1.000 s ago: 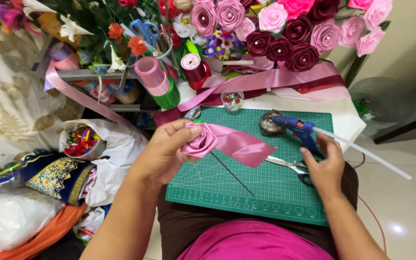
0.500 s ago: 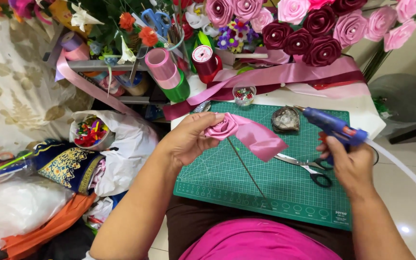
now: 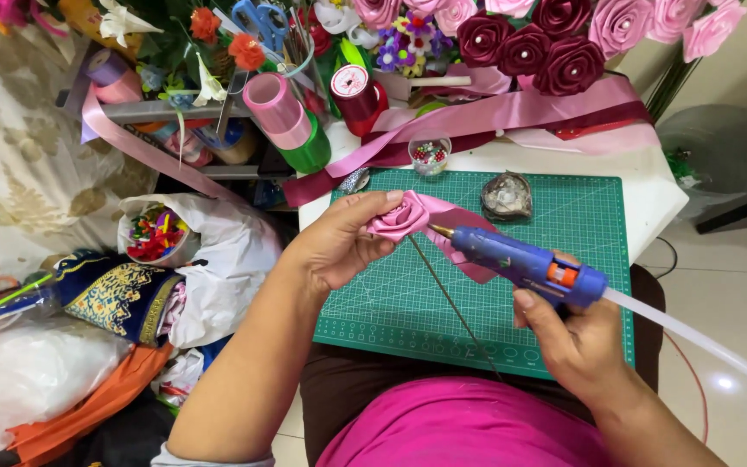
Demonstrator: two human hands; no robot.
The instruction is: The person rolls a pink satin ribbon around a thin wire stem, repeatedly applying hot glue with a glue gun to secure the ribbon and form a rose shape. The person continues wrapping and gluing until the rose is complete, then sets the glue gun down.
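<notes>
Nearest the camera, a pink garment (image 3: 469, 432) fills the lower edge, and above it a green cutting mat (image 3: 581, 216) is spread across the lap and table edge. At eight o'clock, a heap of bags and cloth is seen: a white plastic bag (image 3: 226, 259), a dark blue embroidered pouch (image 3: 114, 294) and orange fabric (image 3: 97, 406).

At four o'clock, the right hand (image 3: 577, 342) is wrapped shut around the grip of a blue glue gun (image 3: 525, 262), from whose back a white glue stick (image 3: 693, 337) trails toward the lower right. The gun's metal tip is aimed at ten o'clock and is brought just beside a pink ribbon rose (image 3: 401, 216).

That rose is pinched between thumb and fingers of the left hand (image 3: 339, 242), held over the mat, with a loose ribbon tail (image 3: 460, 229) draped beneath the gun and a thin wire stem (image 3: 456, 307) slanting down toward five o'clock.

Farther off, a small metal dish (image 3: 507, 197) is set on the mat at one o'clock, a glass of beads (image 3: 430, 156) at twelve, ribbon spools (image 3: 291, 121) at eleven, and finished satin roses (image 3: 546, 43) beyond.
</notes>
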